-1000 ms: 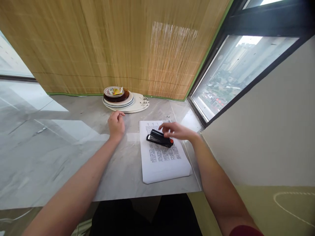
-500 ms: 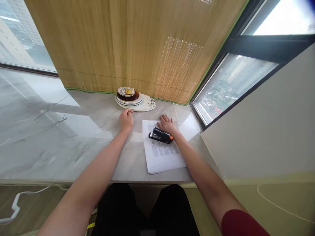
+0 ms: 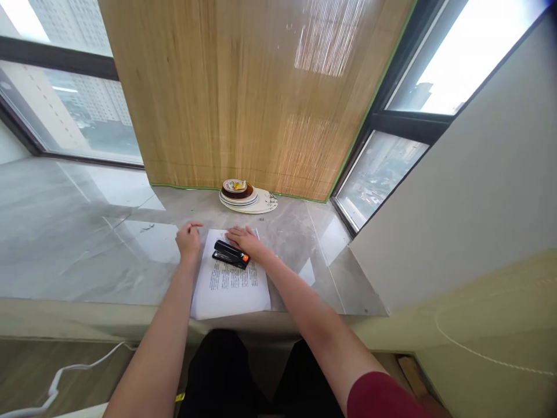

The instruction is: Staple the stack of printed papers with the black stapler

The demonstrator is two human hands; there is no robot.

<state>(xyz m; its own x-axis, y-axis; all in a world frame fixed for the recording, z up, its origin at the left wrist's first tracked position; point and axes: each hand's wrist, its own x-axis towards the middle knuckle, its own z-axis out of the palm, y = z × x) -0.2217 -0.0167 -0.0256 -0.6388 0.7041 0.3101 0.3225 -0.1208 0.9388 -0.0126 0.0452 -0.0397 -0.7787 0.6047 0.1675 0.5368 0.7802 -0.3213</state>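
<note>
Sheets of printed paper lie on the grey marble sill, close to its front edge. A black stapler with an orange patch at one end rests on the upper part of the print. My right hand lies flat with fingers stretched over the far end of the paper, just beyond the stapler. It presses on the sheet and grips nothing that I can see. Beside the paper's far left corner is my left hand, mostly curled with one finger pointing right; it appears to hold nothing.
Stacked plates and dishes stand on an oval plate at the back, by the bamboo blind. A window and a wall bound the right side. A white cable runs below the sill at left.
The paper, with the stapler on it, has slid left and nearer the front edge under my right hand. My left hand has moved left, one finger now stretched out. The head view has shifted.
</note>
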